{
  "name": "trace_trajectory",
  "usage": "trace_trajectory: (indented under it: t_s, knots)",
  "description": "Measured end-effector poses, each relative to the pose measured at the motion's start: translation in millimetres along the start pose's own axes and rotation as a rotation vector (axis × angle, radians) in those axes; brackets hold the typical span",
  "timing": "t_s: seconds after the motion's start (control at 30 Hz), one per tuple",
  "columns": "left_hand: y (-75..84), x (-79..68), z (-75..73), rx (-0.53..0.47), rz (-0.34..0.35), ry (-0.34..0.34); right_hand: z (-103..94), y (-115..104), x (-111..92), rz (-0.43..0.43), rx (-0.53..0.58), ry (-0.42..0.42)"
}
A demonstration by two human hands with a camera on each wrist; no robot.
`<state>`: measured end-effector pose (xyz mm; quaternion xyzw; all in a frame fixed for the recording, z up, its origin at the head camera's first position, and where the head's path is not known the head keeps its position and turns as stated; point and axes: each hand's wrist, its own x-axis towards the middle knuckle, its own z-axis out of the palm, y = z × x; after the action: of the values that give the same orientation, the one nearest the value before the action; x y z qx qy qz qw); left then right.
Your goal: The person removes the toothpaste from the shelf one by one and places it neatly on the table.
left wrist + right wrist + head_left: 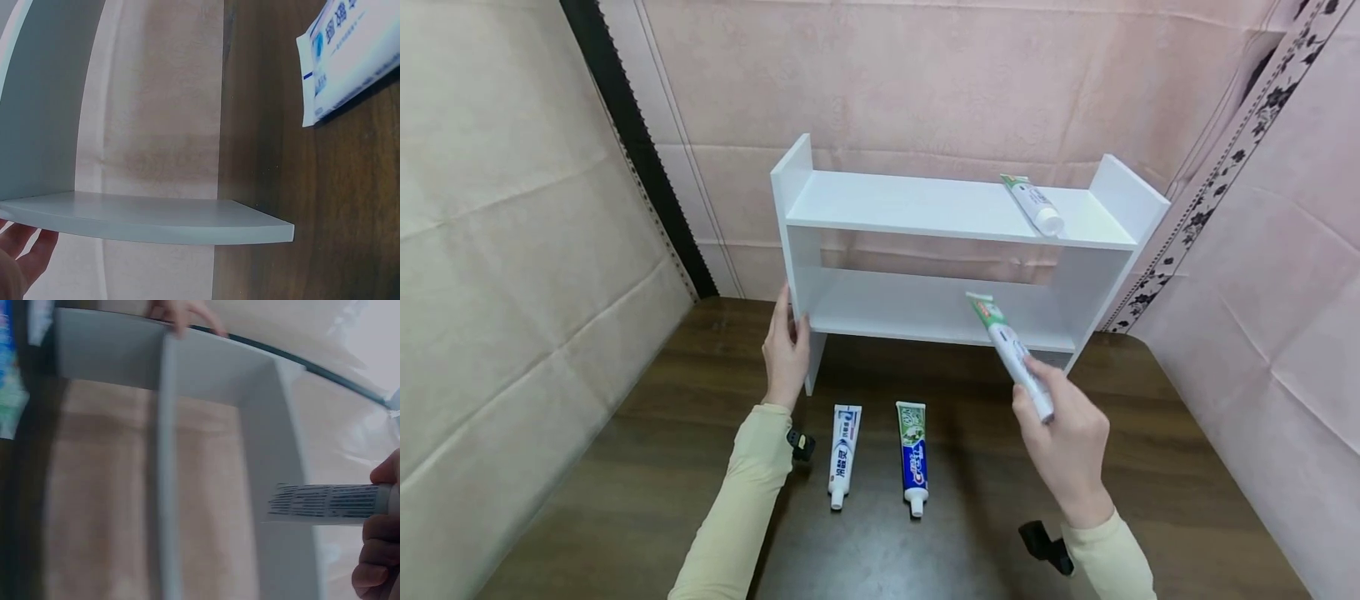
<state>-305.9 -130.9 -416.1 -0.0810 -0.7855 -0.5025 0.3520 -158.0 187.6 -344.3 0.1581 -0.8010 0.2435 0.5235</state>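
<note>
A white two-tier shelf (880,198) stands on the table, and my left hand (787,357) rests against its left side panel. In the left wrist view, fingers (39,253) touch the outer face of that panel. My right hand (1066,433) grips a white and green toothpaste tube (1009,348) near its cap end, in front of the lower shelf. Its printed back (325,501) shows in the right wrist view. Another white and green toothpaste tube (1033,205) lies on the top shelf at the right.
On the table lie a white and blue toothpaste tube (844,454) and a green and blue toothpaste tube (913,457), caps toward me. Pale cloth walls (925,83) surround the brown wooden table (865,550) at the back and both sides.
</note>
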Motion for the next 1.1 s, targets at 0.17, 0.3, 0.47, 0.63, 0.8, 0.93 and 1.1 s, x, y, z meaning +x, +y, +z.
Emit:
trace_trajectory:
  t_s: [0.17,0.3,0.47,0.63,0.8,0.93,1.1]
  knots:
    - [-0.8,1.4,0.4,-0.004,0.009,0.012,-0.1,8,-30,0.008,-0.011,-0.136]
    - [0.2,3.6,0.3,-0.017,0.008,0.02,1.9,12,-44,0.034,-0.041,-0.243]
    - [-0.5,3.1,0.9,-0.017,0.002,0.014,8.6,20,-60,0.076,-0.14,-0.373]
    - [-2.7,-0.1,1.5,-0.012,-0.007,0.006,17.3,29,-77,0.198,-0.243,-0.576]
    - [-4.2,-0.9,1.1,-0.006,0.004,0.01,25.1,32,-88,0.297,-0.265,-0.689]
    - [-4.3,-1.0,0.9,0.001,0.013,0.024,31.6,31,-94,0.307,-0.26,-0.751]
    - [-4.2,-1.1,2.0,0.0,0.01,0.019,38.9,29,-102,0.337,-0.261,-0.919]
